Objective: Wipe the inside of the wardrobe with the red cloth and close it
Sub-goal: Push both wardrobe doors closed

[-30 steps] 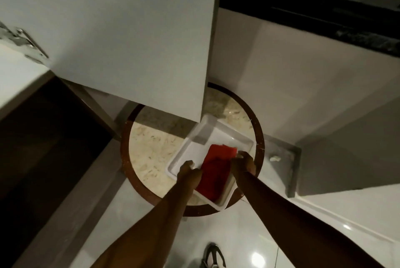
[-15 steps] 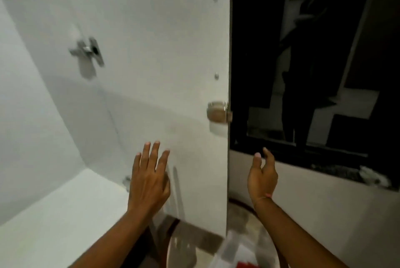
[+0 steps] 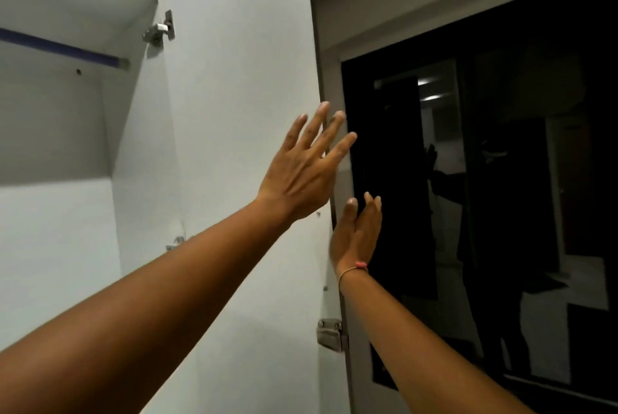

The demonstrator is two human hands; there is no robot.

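Observation:
The white wardrobe stands open; its door [image 3: 240, 133] swings out in front of me, inner face toward me. My left hand [image 3: 304, 169] is raised with fingers spread, flat near the door's free edge. My right hand [image 3: 357, 233] is open just below it, at the outer side of that edge, a thin band on its wrist. Neither hand holds anything. The red cloth is out of view. The wardrobe's inside [image 3: 57, 213] is white, with a shelf above.
A blue hanging rail [image 3: 63, 47] crosses the upper compartment. Metal hinges sit at the top [image 3: 160, 29] and a latch plate [image 3: 329, 335] low on the door edge. A dark glass pane [image 3: 485, 179] with reflections fills the right side.
One second ago both hands were down at the red cloth in a white tray. They let it go, rose empty, and now reach the door's edge; the view tilted up.

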